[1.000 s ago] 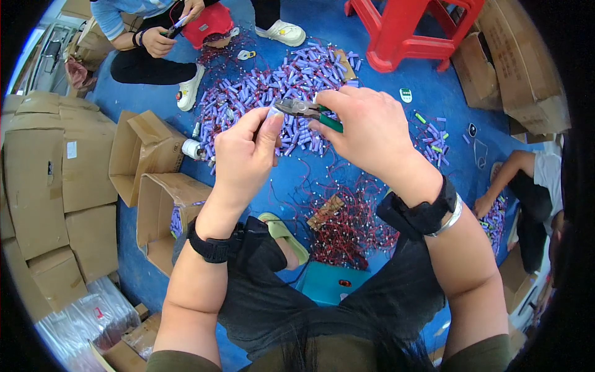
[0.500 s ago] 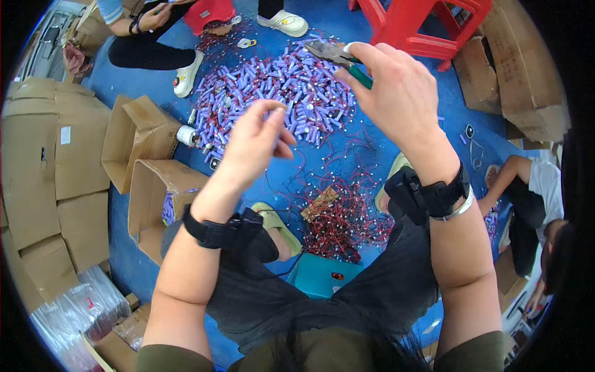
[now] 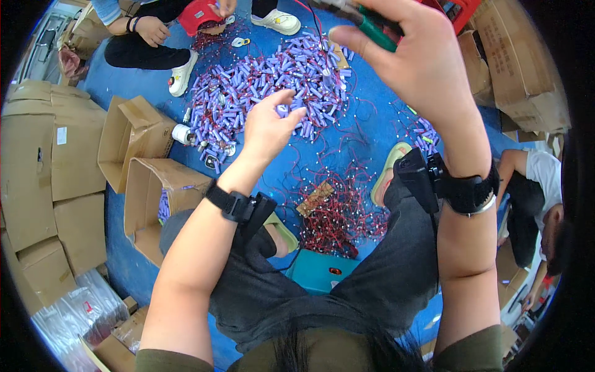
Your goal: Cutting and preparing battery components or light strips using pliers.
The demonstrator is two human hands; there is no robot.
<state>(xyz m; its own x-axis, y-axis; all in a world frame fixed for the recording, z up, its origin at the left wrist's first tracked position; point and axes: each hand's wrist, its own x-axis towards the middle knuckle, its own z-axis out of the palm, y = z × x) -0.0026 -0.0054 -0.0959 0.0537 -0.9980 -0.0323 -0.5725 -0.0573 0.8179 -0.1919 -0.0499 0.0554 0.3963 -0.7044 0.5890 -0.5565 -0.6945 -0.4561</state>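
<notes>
My right hand (image 3: 427, 62), raised at the upper right, is closed around green-handled pliers (image 3: 377, 31). Their metal jaws run up to the picture's top edge, where a thin red wire and a dark wire show beside them. Below and to the left, my left hand (image 3: 266, 127) hovers at the near side of a big heap of purple cylindrical battery cells (image 3: 248, 84). Its thumb and forefinger are apart, with purple cells seen in the gap; whether it touches one I cannot tell. Red wires run among the cells.
Between my feet lies a tangle of red and black wires (image 3: 334, 229), beside a teal box (image 3: 322, 273). Open cardboard boxes (image 3: 144, 186) stand at the left. A smaller group of cells (image 3: 425, 133) lies right. One person sits beyond the heap, another at the right edge.
My right hand has risen toward the top edge with the pliers. My left hand has moved slightly right, and its fingers have parted. The person beyond the heap has shifted their hands.
</notes>
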